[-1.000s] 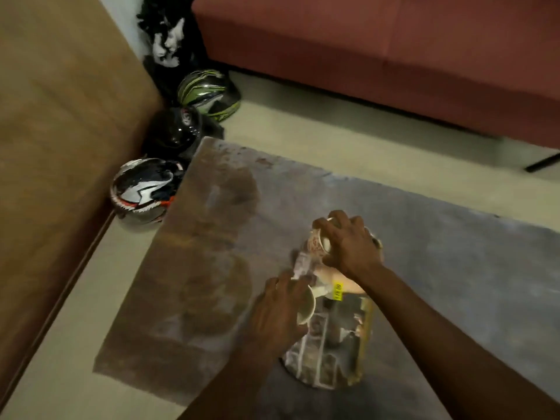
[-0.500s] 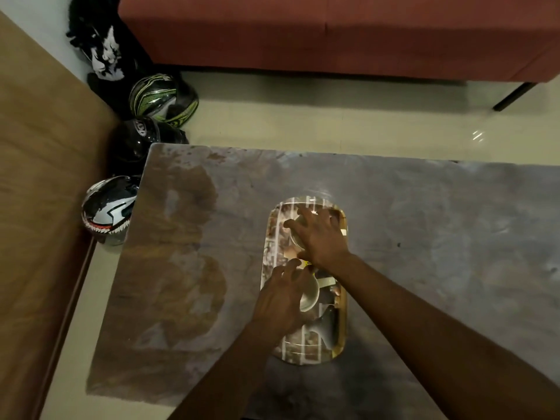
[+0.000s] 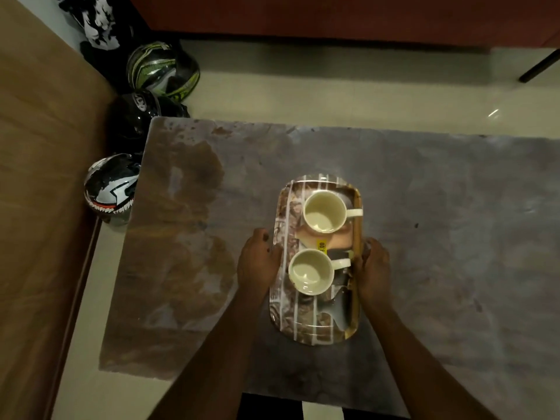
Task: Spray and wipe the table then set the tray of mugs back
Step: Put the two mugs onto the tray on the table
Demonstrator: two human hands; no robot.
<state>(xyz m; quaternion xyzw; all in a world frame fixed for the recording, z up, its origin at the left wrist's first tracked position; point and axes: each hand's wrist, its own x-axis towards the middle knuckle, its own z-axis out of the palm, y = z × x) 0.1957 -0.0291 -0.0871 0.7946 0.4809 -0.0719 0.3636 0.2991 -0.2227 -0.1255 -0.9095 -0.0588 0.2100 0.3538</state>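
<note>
An oblong patterned tray (image 3: 306, 322) lies flat on the grey-brown stone table (image 3: 424, 237), near its middle. Two cream mugs stand upright on it, handles pointing right: the far mug (image 3: 325, 211) and the near mug (image 3: 310, 271). My left hand (image 3: 257, 263) grips the tray's left rim beside the near mug. My right hand (image 3: 373, 269) grips the right rim opposite. No spray bottle or cloth is in view.
Three helmets sit on the floor off the table's left end: a green one (image 3: 162, 69), a black one (image 3: 136, 116) and a white shark-mouth one (image 3: 110, 189). A brown surface (image 3: 39, 207) runs along the left. A red sofa (image 3: 333, 16) stands beyond the table.
My hands have come off the mugs and moved out to the tray's two long rims. The mugs now stand uncovered, and the view has tilted to look straight down.
</note>
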